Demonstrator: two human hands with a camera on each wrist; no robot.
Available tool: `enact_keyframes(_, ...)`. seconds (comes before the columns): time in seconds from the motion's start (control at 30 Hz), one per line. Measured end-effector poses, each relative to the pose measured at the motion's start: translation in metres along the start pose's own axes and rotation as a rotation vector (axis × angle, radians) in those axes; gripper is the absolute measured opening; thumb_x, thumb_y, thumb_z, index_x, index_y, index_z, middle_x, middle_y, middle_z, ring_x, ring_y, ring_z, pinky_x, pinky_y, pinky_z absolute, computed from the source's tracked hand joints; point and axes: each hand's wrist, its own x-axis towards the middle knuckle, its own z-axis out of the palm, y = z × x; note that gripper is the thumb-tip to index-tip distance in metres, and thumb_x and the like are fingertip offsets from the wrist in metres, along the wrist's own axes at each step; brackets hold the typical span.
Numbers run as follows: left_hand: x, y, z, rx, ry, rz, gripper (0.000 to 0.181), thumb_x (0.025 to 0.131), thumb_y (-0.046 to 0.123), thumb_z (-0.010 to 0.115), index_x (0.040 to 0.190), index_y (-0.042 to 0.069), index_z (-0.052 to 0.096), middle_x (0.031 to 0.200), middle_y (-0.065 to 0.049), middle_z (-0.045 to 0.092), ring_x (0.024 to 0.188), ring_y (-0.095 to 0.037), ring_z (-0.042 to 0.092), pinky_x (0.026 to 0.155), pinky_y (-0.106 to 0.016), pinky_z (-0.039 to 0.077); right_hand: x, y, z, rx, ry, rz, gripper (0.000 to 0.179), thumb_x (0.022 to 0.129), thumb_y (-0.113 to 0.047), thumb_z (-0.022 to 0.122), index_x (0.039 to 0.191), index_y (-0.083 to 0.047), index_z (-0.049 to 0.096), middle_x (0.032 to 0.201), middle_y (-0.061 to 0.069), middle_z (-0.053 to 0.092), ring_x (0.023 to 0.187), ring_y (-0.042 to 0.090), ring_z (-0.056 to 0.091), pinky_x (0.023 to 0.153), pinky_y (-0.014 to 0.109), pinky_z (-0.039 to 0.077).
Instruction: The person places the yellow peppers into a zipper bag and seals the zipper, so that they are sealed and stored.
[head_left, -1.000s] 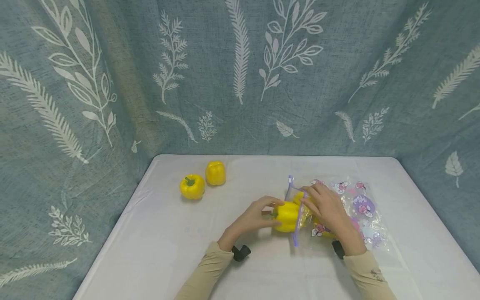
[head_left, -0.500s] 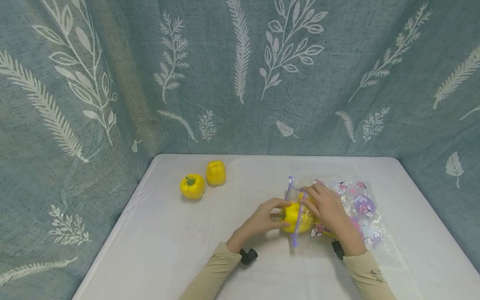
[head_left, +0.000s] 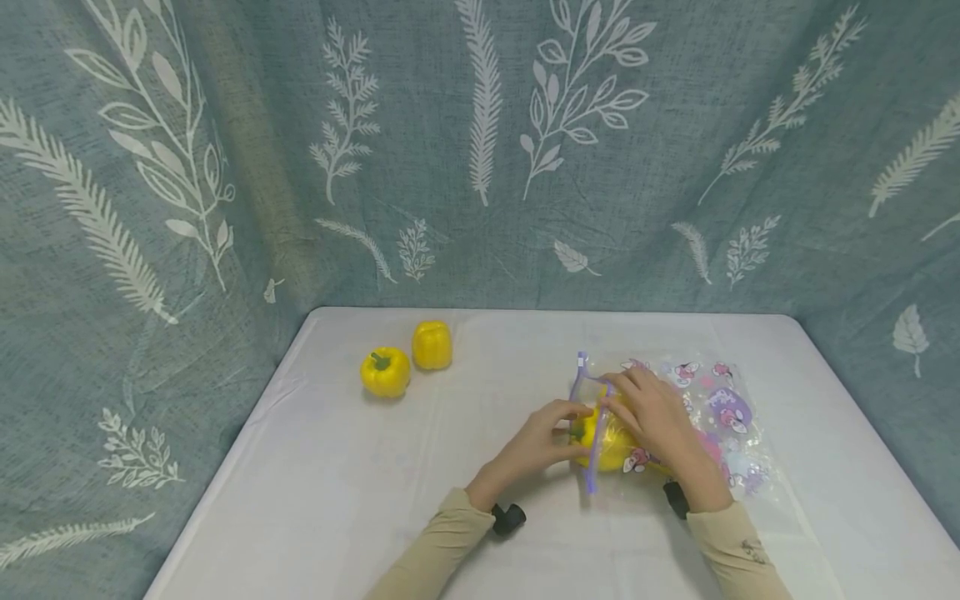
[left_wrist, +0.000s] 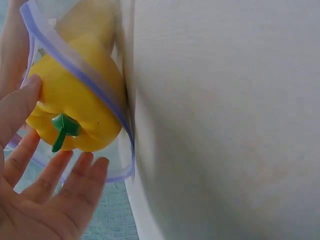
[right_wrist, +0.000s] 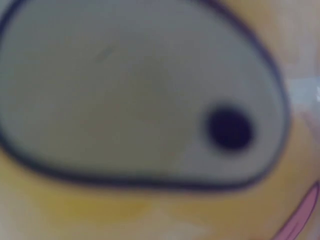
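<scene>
A yellow bell pepper (left_wrist: 80, 100) with a green stem lies partly inside the mouth of a clear zip bag (head_left: 723, 408) with a purple zip edge. My left hand (head_left: 543, 437) holds the pepper by its stem end, thumb on one side and fingers on the other, at the bag's opening. My right hand (head_left: 656, 417) grips the bag near the upper rim of its mouth. More yellow shows inside the bag behind this pepper, partly hidden by the right hand. Only the bag's blurred print (right_wrist: 230, 127) over yellow fills the right wrist view.
Two more yellow bell peppers stand at the table's back left, one with its stem showing (head_left: 386, 372) and one without (head_left: 432, 345). The white table (head_left: 300, 492) ends at a blue-green leaf-patterned curtain (head_left: 420, 150). A black wrist camera (head_left: 510, 519) sits under the left wrist.
My left hand has moved right and pushed the pepper deeper through the bag's mouth, so its body now sits mostly behind the purple edge. The right hand has stayed in place.
</scene>
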Motion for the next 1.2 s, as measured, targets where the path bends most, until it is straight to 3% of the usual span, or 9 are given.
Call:
enact_keyframes(0.13, -0.001, 0.000, -0.001, 0.052, -0.005, 0.006, 0.052, 0.081, 0.022, 0.071, 0.128, 0.011, 0.051, 0.125, -0.006, 0.053, 0.109, -0.020, 0.054, 0.092, -0.025, 0.049, 0.000, 0.001, 0.001, -0.002, -0.003, 0.003, 0.036, 0.085, -0.030, 0.065, 0.117, -0.015, 0.059, 0.094, 0.001, 0.058, 0.081, 0.017, 0.055, 0.058, 0.028, 0.047)
enact_keyframes(0.43, -0.006, -0.002, -0.007, 0.005, -0.017, 0.004, 0.048, 0.084, 0.017, 0.068, 0.128, 0.007, 0.050, 0.124, -0.008, 0.053, 0.109, -0.023, 0.056, 0.091, -0.027, 0.050, -0.001, 0.001, 0.002, 0.002, 0.011, 0.002, 0.035, 0.088, -0.035, 0.060, 0.115, -0.014, 0.060, 0.092, 0.002, 0.058, 0.080, 0.017, 0.055, 0.059, 0.028, 0.047)
enact_keyframes(0.97, -0.020, 0.000, -0.012, 0.076, 0.058, 0.021, 0.032, 0.085, 0.012, 0.067, 0.115, 0.006, 0.061, 0.110, -0.008, 0.061, 0.101, -0.023, 0.061, 0.088, -0.025, 0.051, -0.001, 0.000, 0.001, 0.009, -0.003, 0.020, 0.034, 0.088, -0.034, 0.061, 0.116, -0.015, 0.060, 0.093, 0.001, 0.057, 0.079, 0.016, 0.053, 0.060, 0.028, 0.046)
enact_keyframes(1.2, -0.022, 0.003, -0.012, 0.065, 0.049, 0.002, 0.029, 0.086, 0.013, 0.065, 0.114, 0.005, 0.062, 0.110, -0.010, 0.061, 0.102, -0.024, 0.060, 0.089, -0.024, 0.050, -0.001, 0.000, 0.001, 0.012, 0.010, 0.013, 0.034, 0.087, -0.034, 0.061, 0.115, -0.015, 0.060, 0.092, 0.001, 0.057, 0.078, 0.015, 0.053, 0.059, 0.027, 0.045)
